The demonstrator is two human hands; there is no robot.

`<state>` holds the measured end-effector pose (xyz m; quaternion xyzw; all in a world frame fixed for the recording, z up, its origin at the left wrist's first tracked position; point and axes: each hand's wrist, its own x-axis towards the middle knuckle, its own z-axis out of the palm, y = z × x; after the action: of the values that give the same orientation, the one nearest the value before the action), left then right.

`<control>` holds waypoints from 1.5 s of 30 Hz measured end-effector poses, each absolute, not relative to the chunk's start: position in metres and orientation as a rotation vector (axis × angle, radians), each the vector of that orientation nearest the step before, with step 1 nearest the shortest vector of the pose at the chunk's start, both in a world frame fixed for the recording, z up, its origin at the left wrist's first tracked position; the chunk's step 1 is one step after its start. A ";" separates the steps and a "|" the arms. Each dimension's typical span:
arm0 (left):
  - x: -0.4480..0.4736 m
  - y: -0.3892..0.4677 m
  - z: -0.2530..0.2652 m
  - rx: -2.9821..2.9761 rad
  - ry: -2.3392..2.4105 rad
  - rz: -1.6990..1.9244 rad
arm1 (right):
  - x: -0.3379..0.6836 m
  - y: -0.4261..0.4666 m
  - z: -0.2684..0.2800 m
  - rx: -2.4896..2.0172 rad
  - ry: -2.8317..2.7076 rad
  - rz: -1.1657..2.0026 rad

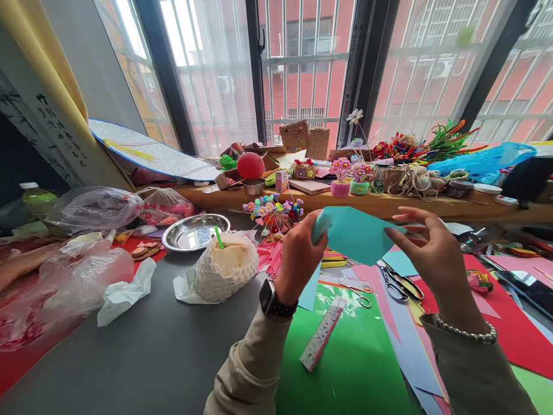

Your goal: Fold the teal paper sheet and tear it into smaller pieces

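Note:
A sheet of teal paper (pixel 360 235) is held up above the table between both hands. My left hand (pixel 300 253) is closed on its left end, where a paler part of the paper looks curled over by the thumb. At the right corner, my right hand (pixel 432 248) pinches the paper with the thumb, its other fingers loosely bent. Beneath the hands lie a shiny green sheet (pixel 341 357) and a patterned ruler (pixel 323 334). Black-handled scissors (pixel 400 288) rest below the right hand, and a second pair of scissors (pixel 363 294) lies left of them.
A coconut with a green straw (pixel 228 265) stands in foam netting left of my left hand. Behind it are a metal plate (pixel 196 233) and crocheted flowers (pixel 274 213). Coloured paper (pixel 514 317) covers the right side. A windowsill (pixel 216 199) holds crafts. Another person's arm (pixel 21 265) reaches in at left.

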<state>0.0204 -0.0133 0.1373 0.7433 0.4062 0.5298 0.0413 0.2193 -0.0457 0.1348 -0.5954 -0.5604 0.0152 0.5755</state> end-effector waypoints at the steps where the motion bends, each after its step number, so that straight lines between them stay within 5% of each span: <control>1: 0.023 -0.015 0.137 2.343 1.246 1.615 | 0.218 -0.045 0.134 -1.372 -1.327 -0.064; 7: 0.035 -0.028 0.134 2.578 1.046 1.505 | 0.210 -0.048 0.134 -1.361 -1.581 -0.475; 16: 0.040 -0.036 0.136 2.673 0.945 1.334 | 0.203 -0.059 0.138 -1.434 -1.517 -0.298; 27: 0.036 -0.051 0.146 2.807 1.392 1.367 | 0.188 -0.061 0.136 -1.374 -1.736 -0.936; 45: 0.044 -0.054 0.139 2.877 1.542 1.387 | 0.172 -0.066 0.137 -1.288 -1.760 -0.628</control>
<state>0.0437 -0.0536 0.1390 0.7946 0.4259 0.3832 -0.2011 0.1723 -0.0664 0.1371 -0.5144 -0.7029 -0.2509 0.4223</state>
